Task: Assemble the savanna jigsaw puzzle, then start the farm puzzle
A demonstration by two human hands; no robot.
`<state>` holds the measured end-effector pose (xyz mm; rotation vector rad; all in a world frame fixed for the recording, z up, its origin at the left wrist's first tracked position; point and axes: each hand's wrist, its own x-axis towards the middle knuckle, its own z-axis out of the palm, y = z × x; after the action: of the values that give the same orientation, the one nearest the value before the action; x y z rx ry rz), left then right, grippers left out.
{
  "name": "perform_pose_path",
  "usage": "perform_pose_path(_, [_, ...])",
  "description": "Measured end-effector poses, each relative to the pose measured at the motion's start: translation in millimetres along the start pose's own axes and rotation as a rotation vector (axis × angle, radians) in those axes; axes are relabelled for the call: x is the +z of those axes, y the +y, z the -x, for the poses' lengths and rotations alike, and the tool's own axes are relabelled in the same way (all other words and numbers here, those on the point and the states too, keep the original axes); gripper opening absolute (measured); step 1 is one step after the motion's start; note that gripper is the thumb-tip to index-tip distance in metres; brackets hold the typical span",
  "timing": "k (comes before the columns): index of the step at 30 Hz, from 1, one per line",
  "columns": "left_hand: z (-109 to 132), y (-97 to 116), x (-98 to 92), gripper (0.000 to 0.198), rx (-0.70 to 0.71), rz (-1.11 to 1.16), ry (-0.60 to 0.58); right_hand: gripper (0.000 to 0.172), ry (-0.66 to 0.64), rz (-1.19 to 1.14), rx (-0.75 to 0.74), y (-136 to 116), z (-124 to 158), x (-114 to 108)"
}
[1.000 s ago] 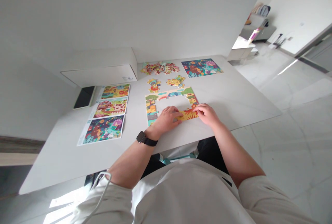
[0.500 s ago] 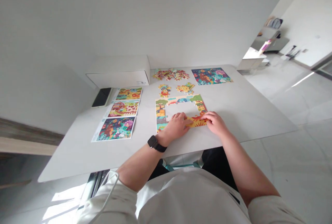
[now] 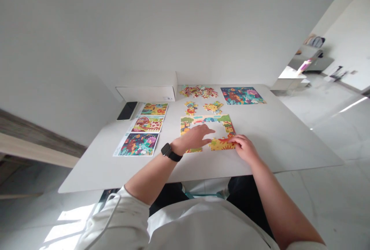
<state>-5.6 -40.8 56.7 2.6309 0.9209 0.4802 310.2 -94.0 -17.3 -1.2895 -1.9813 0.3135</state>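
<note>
A jigsaw puzzle border point(image 3: 222, 144) lies on the table, its middle a bare opening and its lower edge broken by a gap left of centre. My left hand point(image 3: 194, 139), with a black watch point(image 3: 167, 150) on the wrist, hovers over the left part of the border. Its thumb and forefinger are apart with nothing between them, and it hides part of the left side. At the lower right corner my right hand point(image 3: 245, 146) rests its extended fingers on the border. Two small piles of loose puzzle pieces, one left point(image 3: 191, 108) and one right point(image 3: 213, 107), lie just beyond.
A larger heap of puzzle pieces point(image 3: 199, 91) lies at the back, beside a finished dark puzzle point(image 3: 243, 95). Three picture sheets point(image 3: 147, 124) form a column on the left, near a phone point(image 3: 127, 111). A white box point(image 3: 146, 93) stands against the wall.
My left hand has lifted off the lower edge and moved up and left, its fingers spreading. My right hand stays at the corner. The camera view has shifted slightly.
</note>
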Motion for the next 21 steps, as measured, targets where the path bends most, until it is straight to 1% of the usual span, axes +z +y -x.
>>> perform_pose_path(1, [0, -10, -7.4, 0.038, -0.038, 0.021, 0.071, 0.045, 0.004, -0.006, 0.004, -1, 0, -1])
perform_pose_path(3, [3, -30, -18.2, 0.030, -0.162, 0.071, 0.192, 0.042, 0.013, -0.013, 0.010, -2, 0, -2])
perform_pose_path(5, [8, -48, -21.9, 0.027, -0.367, 0.155, 0.295, 0.039, 0.026, -0.013, 0.015, -3, 0, -3])
perform_pose_path(7, [16, -63, -19.5, 0.037, -0.604, 0.221, 0.415, 0.036, 0.052, -0.007, 0.030, -4, 1, -3])
perform_pose_path(8, [19, -69, -17.2, 0.045, -0.686, 0.243, 0.465, 0.034, 0.070, -0.003, 0.040, -4, 1, -3])
perform_pose_path(9, [23, -74, -14.8, 0.051, -0.738, 0.261, 0.495, 0.032, 0.089, 0.001, 0.050, -5, 1, -4])
perform_pose_path(12, [30, -83, -10.2, 0.058, -0.776, 0.294, 0.553, 0.028, 0.147, 0.017, 0.077, -7, -1, -7])
perform_pose_path(15, [29, -90, -8.9, 0.057, -0.781, 0.306, 0.605, 0.026, 0.146, 0.039, 0.094, -6, -13, -14])
perform_pose_path(18, [25, -96, -6.6, 0.055, -0.792, 0.318, 0.621, 0.024, 0.070, 0.059, 0.104, -1, -37, -21])
perform_pose_path(21, [23, -101, -3.8, 0.055, -0.800, 0.361, 0.630, 0.022, -0.009, 0.090, 0.124, 9, -73, -25])
